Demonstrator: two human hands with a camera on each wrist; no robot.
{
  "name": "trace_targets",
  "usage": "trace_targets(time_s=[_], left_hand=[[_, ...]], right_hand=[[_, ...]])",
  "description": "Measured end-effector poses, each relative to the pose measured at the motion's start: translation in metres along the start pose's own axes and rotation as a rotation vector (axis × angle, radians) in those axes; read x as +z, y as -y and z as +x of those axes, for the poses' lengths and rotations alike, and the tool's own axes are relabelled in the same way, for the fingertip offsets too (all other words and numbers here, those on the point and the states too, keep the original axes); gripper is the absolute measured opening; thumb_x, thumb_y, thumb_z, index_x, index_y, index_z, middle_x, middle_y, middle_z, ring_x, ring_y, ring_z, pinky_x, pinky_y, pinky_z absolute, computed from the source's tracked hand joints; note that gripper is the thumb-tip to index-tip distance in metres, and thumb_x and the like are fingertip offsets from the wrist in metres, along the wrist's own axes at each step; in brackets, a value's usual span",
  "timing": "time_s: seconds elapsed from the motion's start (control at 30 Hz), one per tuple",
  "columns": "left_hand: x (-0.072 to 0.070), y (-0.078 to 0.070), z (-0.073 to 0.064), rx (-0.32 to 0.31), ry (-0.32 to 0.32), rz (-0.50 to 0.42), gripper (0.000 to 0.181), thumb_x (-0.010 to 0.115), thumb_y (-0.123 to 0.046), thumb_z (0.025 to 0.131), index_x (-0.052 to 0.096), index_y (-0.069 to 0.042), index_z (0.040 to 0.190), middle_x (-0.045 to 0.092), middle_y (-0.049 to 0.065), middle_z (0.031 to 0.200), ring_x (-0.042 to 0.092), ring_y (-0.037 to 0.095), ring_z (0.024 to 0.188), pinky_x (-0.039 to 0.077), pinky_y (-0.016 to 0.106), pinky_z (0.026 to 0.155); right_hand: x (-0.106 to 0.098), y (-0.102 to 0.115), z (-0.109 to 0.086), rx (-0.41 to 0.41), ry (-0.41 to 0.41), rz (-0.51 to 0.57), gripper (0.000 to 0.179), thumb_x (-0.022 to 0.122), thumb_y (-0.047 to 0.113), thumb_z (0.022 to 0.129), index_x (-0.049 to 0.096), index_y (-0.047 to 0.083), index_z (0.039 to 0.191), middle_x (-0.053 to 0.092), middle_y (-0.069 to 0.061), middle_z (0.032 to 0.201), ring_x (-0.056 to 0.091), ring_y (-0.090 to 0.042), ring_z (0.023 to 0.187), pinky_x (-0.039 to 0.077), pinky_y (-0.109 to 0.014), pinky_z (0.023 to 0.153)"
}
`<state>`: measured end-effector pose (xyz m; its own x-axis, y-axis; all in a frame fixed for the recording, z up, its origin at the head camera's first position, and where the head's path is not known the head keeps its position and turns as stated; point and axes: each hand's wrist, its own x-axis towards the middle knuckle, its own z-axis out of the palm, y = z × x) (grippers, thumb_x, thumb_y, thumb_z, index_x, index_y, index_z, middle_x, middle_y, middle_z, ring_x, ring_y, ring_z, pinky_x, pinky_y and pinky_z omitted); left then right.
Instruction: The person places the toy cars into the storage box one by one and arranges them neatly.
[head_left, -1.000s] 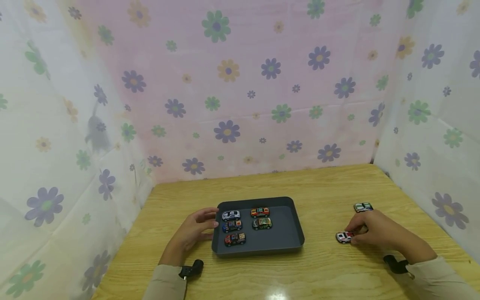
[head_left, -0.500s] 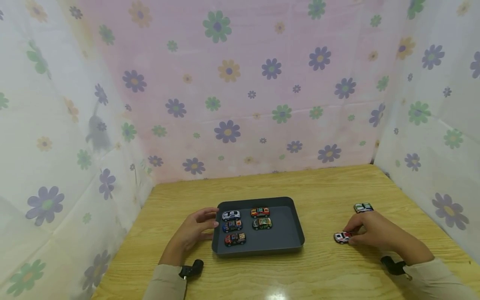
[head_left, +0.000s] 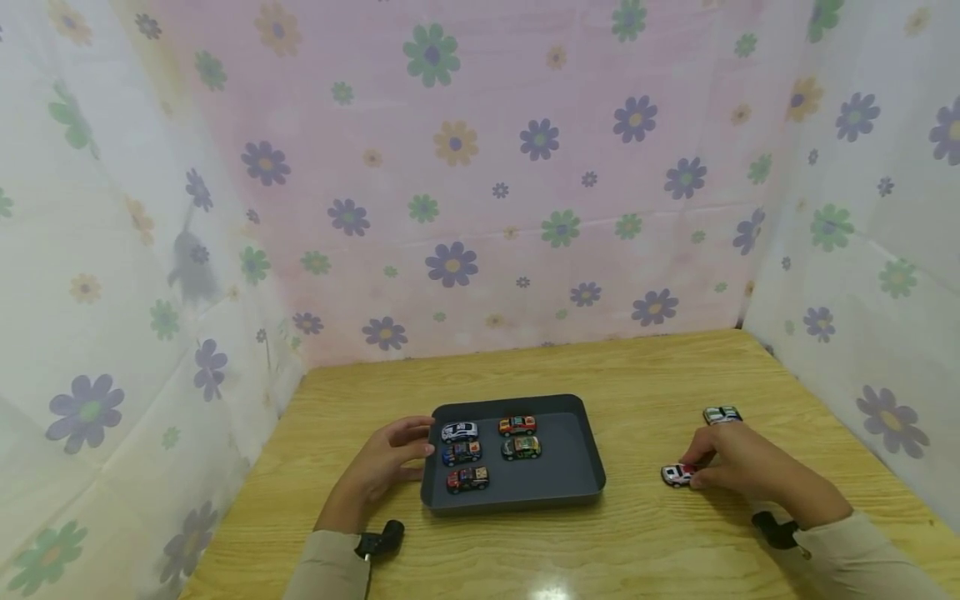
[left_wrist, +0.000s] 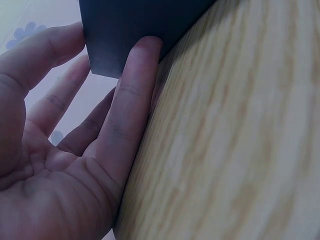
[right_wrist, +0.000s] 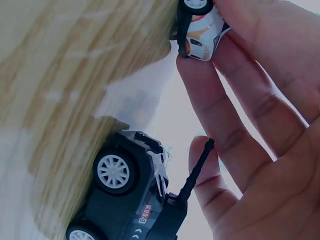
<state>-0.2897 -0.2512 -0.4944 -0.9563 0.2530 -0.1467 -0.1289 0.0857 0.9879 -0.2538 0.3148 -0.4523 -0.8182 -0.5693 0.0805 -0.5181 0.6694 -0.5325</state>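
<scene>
Since the earlier frames, the white-and-red toy car (head_left: 675, 475) has been shifted slightly toward the tray (head_left: 561, 460), carried along with the right hand (head_left: 742, 464), while the tray and the left hand (head_left: 381, 464) have been left in place. The car is held between thumb and fingertips, the gap closed to its width; it lies to the right of the tray, well apart from it (whether the wheels are clear of the table (head_left: 360, 385) cannot be told).

By its look, the car should be judged light, hard-shelled and fairly sturdy, but slick and apt to roll if nudged. It is best taken by its two sides, across the body, with only light pressure needed.

Near the right hand, a white-and-green car (head_left: 722, 414) is seen on the table, and a black toy vehicle (right_wrist: 117, 210) with a barrel-like rod is shown beside the fingers in the right wrist view. The left side of the tray is touched by the left hand, whose fingers are spread loosely, nothing being clasped. In the tray, five cars (head_left: 468, 480) are arranged, three in a left column and two in the next.
</scene>
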Motion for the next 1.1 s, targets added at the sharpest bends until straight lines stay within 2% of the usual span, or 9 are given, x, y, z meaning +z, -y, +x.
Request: trace_targets(time_s=[0.23, 0.5, 0.6, 0.77, 0.9, 1.1], left_hand=[[-0.001, -0.001, -0.001, -0.006, -0.001, -0.005, 0.061, 0.077, -0.014, 0.095, 0.052, -0.011, 0.15, 0.047, 0.02, 0.157, 0.064, 0.031, 0.124, 0.062, 0.05, 0.09], [0.0, 0.002, 0.0, 0.001, 0.015, -0.001, 0.061, 0.077, -0.015, 0.095, 0.052, -0.01, 0.151, 0.046, 0.02, 0.157, 0.064, 0.031, 0.125, 0.062, 0.05, 0.091], [0.0, 0.003, 0.001, -0.004, 0.01, -0.006, 0.06, 0.077, -0.015, 0.095, 0.053, -0.012, 0.15, 0.047, 0.019, 0.157, 0.064, 0.03, 0.124, 0.062, 0.05, 0.092], [-0.001, 0.001, 0.001, 0.01, 0.005, -0.002, 0.059, 0.076, -0.014, 0.096, 0.053, -0.011, 0.15, 0.046, 0.02, 0.157, 0.064, 0.031, 0.124, 0.062, 0.05, 0.091], [-0.001, 0.001, -0.001, 0.01, 0.008, 0.004, 0.059, 0.075, -0.013, 0.096, 0.052, -0.01, 0.151, 0.045, 0.022, 0.157, 0.063, 0.032, 0.125, 0.061, 0.05, 0.092], [-0.001, 0.0, -0.002, 0.012, 0.017, 0.004, 0.061, 0.076, -0.015, 0.096, 0.051, -0.01, 0.151, 0.044, 0.022, 0.158, 0.062, 0.032, 0.126, 0.061, 0.05, 0.092]], right_hand=[[0.002, 0.002, 0.003, -0.032, -0.028, -0.029, 0.015, 0.088, 0.021, 0.082, 0.081, 0.022, 0.096, 0.073, 0.014, 0.091, 0.067, 0.0, 0.08, 0.058, -0.023, 0.067], [0.005, 0.005, 0.002, 0.014, -0.018, -0.041, 0.016, 0.088, 0.023, 0.083, 0.081, 0.023, 0.097, 0.073, 0.015, 0.092, 0.067, 0.0, 0.081, 0.057, -0.022, 0.067], [0.007, 0.007, 0.002, 0.002, -0.028, -0.054, 0.015, 0.088, 0.025, 0.083, 0.081, 0.024, 0.097, 0.074, 0.015, 0.092, 0.067, -0.001, 0.081, 0.056, -0.023, 0.066], [0.009, 0.012, 0.008, -0.041, -0.027, -0.017, 0.016, 0.087, 0.025, 0.084, 0.081, 0.021, 0.099, 0.075, 0.011, 0.094, 0.07, -0.004, 0.083, 0.059, -0.024, 0.069], [0.01, 0.014, 0.012, -0.012, 0.001, 0.011, 0.016, 0.086, 0.025, 0.085, 0.081, 0.022, 0.1, 0.074, 0.011, 0.095, 0.07, -0.003, 0.085, 0.059, -0.023, 0.07], [0.011, 0.013, 0.012, 0.04, 0.004, -0.018, 0.018, 0.087, 0.027, 0.084, 0.08, 0.025, 0.101, 0.073, 0.015, 0.097, 0.068, -0.001, 0.086, 0.058, -0.023, 0.07]])
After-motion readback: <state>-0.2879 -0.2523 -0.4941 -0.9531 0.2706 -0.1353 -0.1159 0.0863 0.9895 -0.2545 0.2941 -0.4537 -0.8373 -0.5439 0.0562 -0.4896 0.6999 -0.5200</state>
